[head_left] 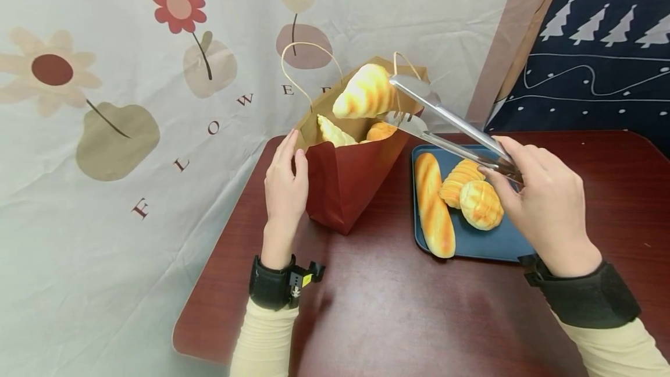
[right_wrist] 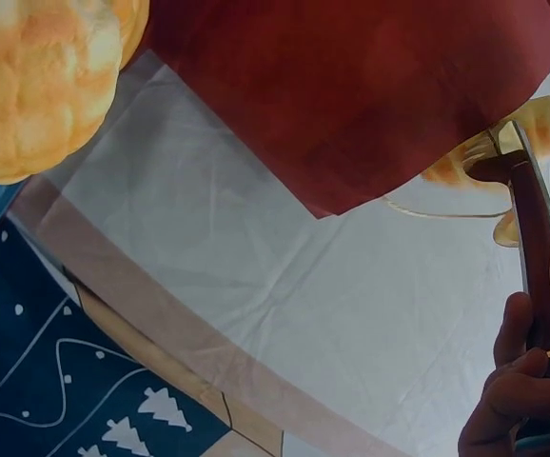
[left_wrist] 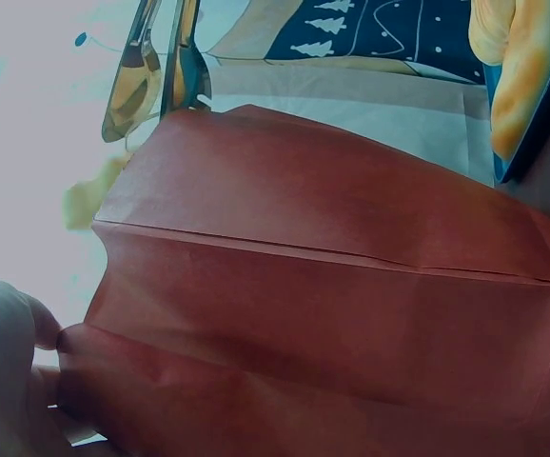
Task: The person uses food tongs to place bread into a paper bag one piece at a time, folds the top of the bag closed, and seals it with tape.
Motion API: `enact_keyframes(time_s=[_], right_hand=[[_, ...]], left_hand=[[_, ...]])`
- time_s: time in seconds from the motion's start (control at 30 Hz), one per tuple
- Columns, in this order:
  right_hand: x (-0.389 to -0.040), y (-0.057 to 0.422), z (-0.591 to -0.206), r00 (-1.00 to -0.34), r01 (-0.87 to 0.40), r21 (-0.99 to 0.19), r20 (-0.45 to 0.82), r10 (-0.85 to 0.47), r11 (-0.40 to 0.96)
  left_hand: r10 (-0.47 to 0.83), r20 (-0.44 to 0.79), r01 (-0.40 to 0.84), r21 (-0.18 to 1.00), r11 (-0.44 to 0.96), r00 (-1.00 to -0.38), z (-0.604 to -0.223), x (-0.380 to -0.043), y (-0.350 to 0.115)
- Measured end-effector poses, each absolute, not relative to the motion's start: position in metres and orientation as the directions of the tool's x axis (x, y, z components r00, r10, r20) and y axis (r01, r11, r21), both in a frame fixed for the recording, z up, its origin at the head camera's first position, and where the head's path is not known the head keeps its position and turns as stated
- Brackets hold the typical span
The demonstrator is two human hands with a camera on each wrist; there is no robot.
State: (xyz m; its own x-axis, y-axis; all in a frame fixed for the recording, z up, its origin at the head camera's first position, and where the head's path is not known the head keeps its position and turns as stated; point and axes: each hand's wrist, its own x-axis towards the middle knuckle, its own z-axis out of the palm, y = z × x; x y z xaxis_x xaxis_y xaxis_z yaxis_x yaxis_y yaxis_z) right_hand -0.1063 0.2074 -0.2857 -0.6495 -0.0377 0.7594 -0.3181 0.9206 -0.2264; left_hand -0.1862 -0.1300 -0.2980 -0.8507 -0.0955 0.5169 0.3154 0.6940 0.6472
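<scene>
My right hand (head_left: 549,202) grips metal tongs (head_left: 455,118) near their joined end. At their tips, a horn-shaped bread roll (head_left: 366,93) is held over the open top of a reddish-brown paper bag (head_left: 356,176). Inside the bag, a pale pastry (head_left: 335,131) and an orange-brown bun (head_left: 381,131) show; the bag's lower inside is hidden. My left hand (head_left: 288,182) touches the bag's left side near the rim, its fingers fairly straight. The left wrist view shows its fingertips (left_wrist: 42,324) against the paper edge (left_wrist: 89,347).
Right of the bag lies a blue tray (head_left: 492,246) with a long baguette (head_left: 434,205), a ridged roll (head_left: 460,182) and a round bun (head_left: 481,205). Twine handles (head_left: 285,68) stand up from the bag. A flower-printed cloth (head_left: 220,278) hangs behind the dark red table (head_left: 377,301).
</scene>
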Motion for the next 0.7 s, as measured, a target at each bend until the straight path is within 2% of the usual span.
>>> enact_keyframes(time_s=[0.5, 0.7], right_hand=[[-0.104, 0.209, -0.288, -0.654, -0.325, -0.24, 0.755, -0.035, 0.915], [-0.096, 0.209, -0.287, -0.664, -0.342, -0.348, 0.747, 0.037, 0.873]], left_hand=[[-0.093, 0.515, 0.313, 0.644, 0.698, -0.852, -0.299, -0.188, -0.13], [-0.093, 0.518, 0.316, 0.644, 0.697, -0.85, -0.299, -0.188, -0.13]])
